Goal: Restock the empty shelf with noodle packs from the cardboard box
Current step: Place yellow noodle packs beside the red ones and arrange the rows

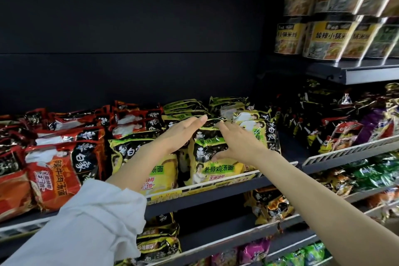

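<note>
A yellow-green noodle pack (212, 165) stands upright at the front of the shelf (218, 192), behind its white wire rail. My left hand (180, 135) lies flat against the pack's left side, fingers straight and together, fingertips at its top edge. My right hand (238, 143) spans the pack's right side, thumb across the front and fingers over the top. More yellow-green packs (149, 158) stand in rows to the left and behind. The cardboard box is out of view.
Red noodle packs (54, 168) fill the shelf's left part. Above the packs is a bare dark back panel (129, 49). A higher shelf at the right carries noodle bowls (323, 38); below it are mixed packs (345, 134). Lower shelves (226, 242) hold more packs.
</note>
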Motion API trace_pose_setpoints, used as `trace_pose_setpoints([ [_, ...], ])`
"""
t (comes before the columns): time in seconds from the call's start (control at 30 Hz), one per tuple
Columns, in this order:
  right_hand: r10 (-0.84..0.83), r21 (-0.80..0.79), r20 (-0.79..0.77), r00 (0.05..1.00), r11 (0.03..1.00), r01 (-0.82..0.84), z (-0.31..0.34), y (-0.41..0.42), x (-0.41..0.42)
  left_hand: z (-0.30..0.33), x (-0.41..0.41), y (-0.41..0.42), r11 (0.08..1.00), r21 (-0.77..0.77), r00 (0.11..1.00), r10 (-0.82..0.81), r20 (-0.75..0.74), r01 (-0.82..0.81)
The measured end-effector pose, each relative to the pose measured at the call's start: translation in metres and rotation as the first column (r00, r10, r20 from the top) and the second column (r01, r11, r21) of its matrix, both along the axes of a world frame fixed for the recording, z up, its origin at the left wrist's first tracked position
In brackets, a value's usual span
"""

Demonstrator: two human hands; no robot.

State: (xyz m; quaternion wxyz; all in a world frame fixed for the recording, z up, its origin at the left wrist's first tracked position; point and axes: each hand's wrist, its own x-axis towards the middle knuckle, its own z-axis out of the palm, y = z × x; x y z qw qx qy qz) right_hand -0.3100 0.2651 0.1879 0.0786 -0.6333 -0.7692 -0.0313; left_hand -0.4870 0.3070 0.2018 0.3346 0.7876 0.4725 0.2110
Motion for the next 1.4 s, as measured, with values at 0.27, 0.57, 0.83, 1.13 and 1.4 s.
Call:
trace_pose_setpoints([
  [0.27,0.008,-0.045,0.201,0.98,0.999,0.001,0.006,0.01,0.003,-0.009,0.001,0.007,0.978,0.207,0.991,0.016,-0.132,0.012],
  [0.57,0.029,-0.074,-0.147,0.989,0.996,-0.04,-0.009,0.009,0.005,-0.007,-0.003,-0.004,0.883,0.449,0.842,0.136,-0.522,0.136],
  [0.83,0.048,0.118,-0.149,0.988,0.993,-0.03,-0.041,0.001,-0.004,-0.024,-0.016,-0.002,0.885,0.444,0.751,0.196,-0.631,0.142],
  [1.13,0.107,0.13,-0.515,0.85,0.991,-0.046,-0.012,-0.003,0.034,-0.008,0.019,-0.01,0.873,0.477,0.879,0.148,-0.453,0.099],
  [1.4,-0.374,-0.092,-0.546,0.75,0.916,0.39,-0.005,0.034,0.127,0.022,0.094,0.024,0.844,0.504,0.908,0.052,-0.416,0.183],
])
